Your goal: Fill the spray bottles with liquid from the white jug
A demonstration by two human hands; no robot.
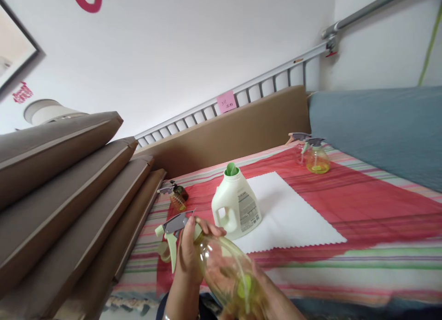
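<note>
A clear spray bottle (224, 260) with a little yellow-green liquid is tilted close in front of me, its grey and pale green trigger head (174, 225) pointing left. My left hand (190, 248) is closed around its neck, just below the trigger head. My right hand (272, 294) grips the lower body, its fingers partly hidden behind the bottle. Just beyond stands a pale green detergent jug (224, 200), upright with its green spout (231, 169) uncovered. Behind the trigger, a pale round cap (164, 252) is partly hidden.
The jug rests on a white scallop-edged sheet (293, 218) over a red cloth (373, 209). Amber spray bottles (177, 201) stand at left, another spray bottle with yellow liquid (318, 161) at right. Stacked brown cushions (69, 172) border the left; a blue-grey cushion (376, 131) borders the right.
</note>
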